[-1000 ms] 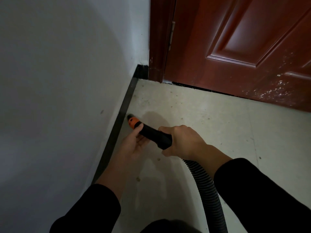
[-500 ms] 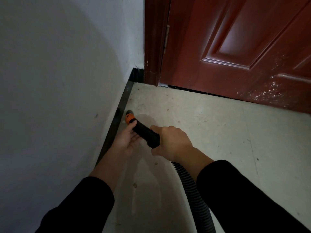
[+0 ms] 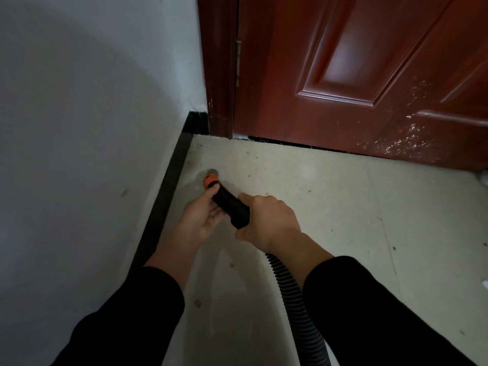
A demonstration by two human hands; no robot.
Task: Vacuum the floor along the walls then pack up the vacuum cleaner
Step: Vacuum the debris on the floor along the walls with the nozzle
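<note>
While right hand (image 3: 269, 220) grips hose handle (image 3: 233, 208) | left hand (image 3: 202, 219) curls round nozzle (image 3: 210, 180) | keep it hugging baseboard (image 3: 169, 191) (slowly) toward door (image 3: 343, 75).

Black vacuum nozzle (image 3: 229, 204), orange-collared tip down near the floor (image 3: 317, 194), ribbed hose (image 3: 293, 294) behind

Both forearms, in black sleeves (image 3: 132, 313), reached forward and converged. The right hand (image 3: 266, 220), knuckles up, gripped the vacuum handle (image 3: 232, 208) from above, fingers wrapped round it. The left hand (image 3: 200, 220), palm up, held the handle's front end from beneath, thumb against its side. Both wrists were bare.
</note>
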